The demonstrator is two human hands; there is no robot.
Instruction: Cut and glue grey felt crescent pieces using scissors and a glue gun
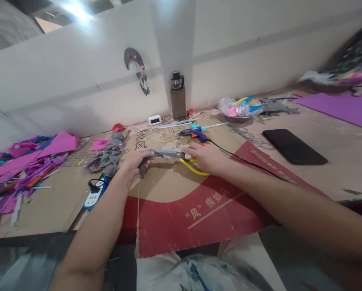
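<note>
Over the cardboard sheet (174, 186), my left hand (140, 159) pinches a grey felt piece (143, 166) that hangs below its fingers. My right hand (206, 157) is wrapped round the yellow handles of a pair of scissors (171, 153). The blades point left and reach the felt at my left fingertips; whether they bite into it I cannot tell. Just beyond my right hand lies a blue glue gun (200, 134), its black cord running to the right. Left of my left hand is a pile of grey felt pieces (108, 155) with pink and orange dots.
A power strip (96, 194) lies beside my left forearm. Coloured felt scraps (32, 161) cover the left side. Behind stand a dark bottle (178, 101) and a small white clock (154, 120). To the right are a filled bowl (240, 118), a black phone (294, 146) and purple felt (341, 107).
</note>
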